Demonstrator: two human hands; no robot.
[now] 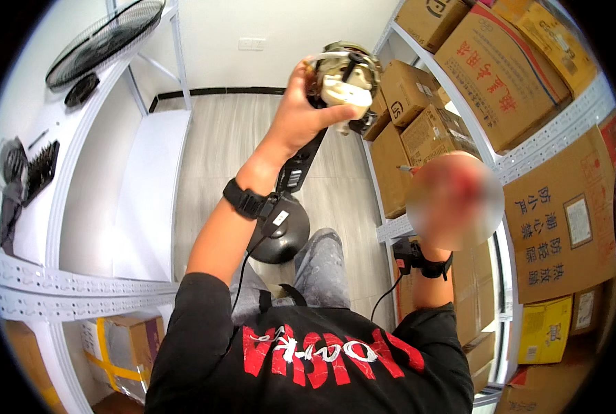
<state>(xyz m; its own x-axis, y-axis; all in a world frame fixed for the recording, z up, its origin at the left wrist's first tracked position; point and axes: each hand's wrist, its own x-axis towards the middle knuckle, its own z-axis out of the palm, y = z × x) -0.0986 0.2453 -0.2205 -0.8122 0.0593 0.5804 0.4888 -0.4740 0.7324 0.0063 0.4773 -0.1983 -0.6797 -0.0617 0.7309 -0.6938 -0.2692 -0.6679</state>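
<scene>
Metal shelving (60, 283) lines both sides of a narrow storeroom, cardboard boxes (501, 69) stacked on the right. Raised ahead, the left hand (301, 114) is clamped around a fan motor head (346, 79) atop its black stand (284, 221) — long axis running down toward the base near the knees. The right hand (453, 200) is blurred — perhaps holding a small tool; its grip cannot be told — and sits just right of and below the motor.

bright even indoor light | soft shadows | fisheye bend, dark corners | right hand (454, 201) blurred
</scene>
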